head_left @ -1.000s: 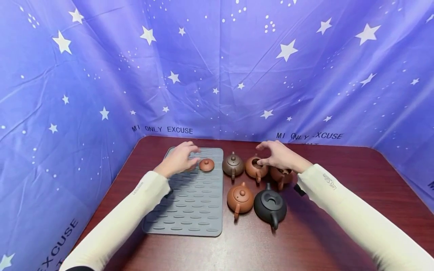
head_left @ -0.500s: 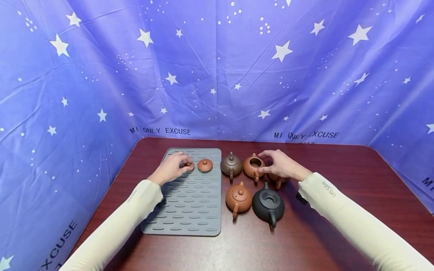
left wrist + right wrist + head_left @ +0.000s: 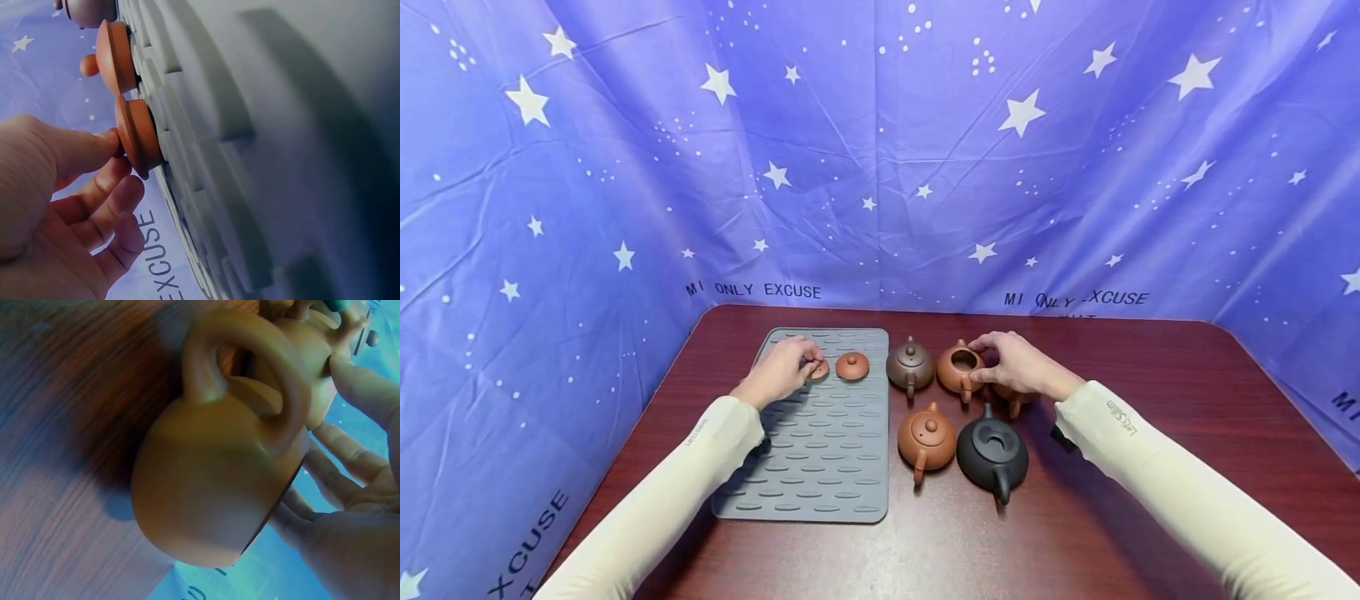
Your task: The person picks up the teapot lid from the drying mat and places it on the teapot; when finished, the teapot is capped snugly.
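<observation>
On the grey ridged mat [image 3: 820, 467], my left hand [image 3: 778, 371] pinches the knob of a small orange-brown teapot lid [image 3: 140, 134] between thumb and finger. The lid's base appears to touch the mat. A second, similar lid [image 3: 852, 367] lies just to its right. My right hand [image 3: 1018, 362] holds the right side of an orange-brown teapot [image 3: 951, 375] without a lid, thumb near its handle and fingers toward the spout. Partly hidden below that hand is another orange-brown teapot [image 3: 206, 481], which fills much of the right wrist view.
A dark brown lidded teapot [image 3: 911, 367] stands between the mat and the lidless one. Nearer me are an orange lidded teapot [image 3: 927, 440] and a black lidded teapot [image 3: 992, 454]. Everything sits on a dark red wooden table [image 3: 1135, 517], with a starry blue curtain [image 3: 880, 150] behind.
My left hand has come down from above the mat and pinched the left lid's knob. The right hand has lowered against the lidless teapot's side, uncovering its opening.
</observation>
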`<state>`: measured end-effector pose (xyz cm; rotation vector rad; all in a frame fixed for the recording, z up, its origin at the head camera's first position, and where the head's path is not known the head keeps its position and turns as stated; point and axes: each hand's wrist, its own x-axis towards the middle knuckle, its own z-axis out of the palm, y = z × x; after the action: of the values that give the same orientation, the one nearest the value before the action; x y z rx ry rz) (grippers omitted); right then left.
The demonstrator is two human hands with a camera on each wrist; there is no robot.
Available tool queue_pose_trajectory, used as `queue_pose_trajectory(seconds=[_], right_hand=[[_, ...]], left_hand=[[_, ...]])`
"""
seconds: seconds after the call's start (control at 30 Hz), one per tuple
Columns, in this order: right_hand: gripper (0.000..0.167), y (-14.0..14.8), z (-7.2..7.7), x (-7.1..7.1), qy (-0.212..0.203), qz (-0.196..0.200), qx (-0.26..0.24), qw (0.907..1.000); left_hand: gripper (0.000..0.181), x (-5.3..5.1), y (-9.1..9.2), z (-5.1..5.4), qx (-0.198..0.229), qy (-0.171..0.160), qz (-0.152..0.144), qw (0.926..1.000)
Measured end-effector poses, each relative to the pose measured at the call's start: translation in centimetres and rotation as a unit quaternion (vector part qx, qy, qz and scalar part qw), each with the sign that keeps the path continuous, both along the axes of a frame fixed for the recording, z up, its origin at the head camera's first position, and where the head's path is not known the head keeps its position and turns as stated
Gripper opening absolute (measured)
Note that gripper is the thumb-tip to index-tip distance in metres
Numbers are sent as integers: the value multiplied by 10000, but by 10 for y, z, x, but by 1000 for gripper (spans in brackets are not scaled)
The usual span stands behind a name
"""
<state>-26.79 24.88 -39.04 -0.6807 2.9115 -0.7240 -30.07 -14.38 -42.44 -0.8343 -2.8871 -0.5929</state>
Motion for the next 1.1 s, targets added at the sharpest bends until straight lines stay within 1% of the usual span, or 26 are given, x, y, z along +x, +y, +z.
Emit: queue_pose_trajectory(seconds=[0.07, 0.13, 0.2, 0.27, 0.33, 0.43, 0.5, 0.57, 0.6, 0.7, 0.8, 0.87, 1.0, 1.1], right_hand=[[48, 0, 1, 0, -20, -5, 22, 10000], [48, -1, 2, 0, -52, -16, 24, 10000], [48, -1, 2, 1, -106, -20, 27, 9999], [48, 0, 3, 1, -141, -26, 36, 9999], [48, 1, 3, 1, -155, -44, 46, 9999], [49, 2, 3, 2, -134, -44, 19, 9999], [49, 3, 2, 3, -90, -21, -7, 10000], [50, 3, 1, 3, 4, 14, 25, 10000], [50, 2, 0, 3, 49, 37, 43, 10000], [50, 0, -1, 2, 144, 52, 107, 9998], [51, 0, -1, 2, 112, 52, 89, 9999], [51, -1, -2, 2, 23, 42, 13, 10000], [52, -1, 0, 3, -152, -37, -42, 9999], [49, -1, 1, 3, -125, -57, 47, 9999]], left_hand=[[12, -1, 0, 0, -35, -22, -43, 10000], [11, -1, 2, 2, -9, -36, -104, 9999], [10, -2, 6, 9, 46, 32, -200, 9998], [9, -3, 15, 18, 178, 185, -305, 9992], [9, -1, 29, 30, 336, 353, -530, 9974], [13, 3, 58, 46, 432, 612, -866, 9934], [14, 6, 80, 53, 350, 741, -1079, 9908], [14, 9, 102, 57, 205, 892, -1264, 9878], [14, 10, 112, 58, 121, 958, -1355, 9861], [11, 10, 141, 56, -115, 1119, -1636, 9801], [10, 9, 165, 53, -269, 1119, -1803, 9769], [11, 7, 177, 49, -388, 1089, -1824, 9764], [11, 3, 196, 46, -640, 1017, -1743, 9773], [10, 0, 206, 45, -821, 902, -1685, 9781]])
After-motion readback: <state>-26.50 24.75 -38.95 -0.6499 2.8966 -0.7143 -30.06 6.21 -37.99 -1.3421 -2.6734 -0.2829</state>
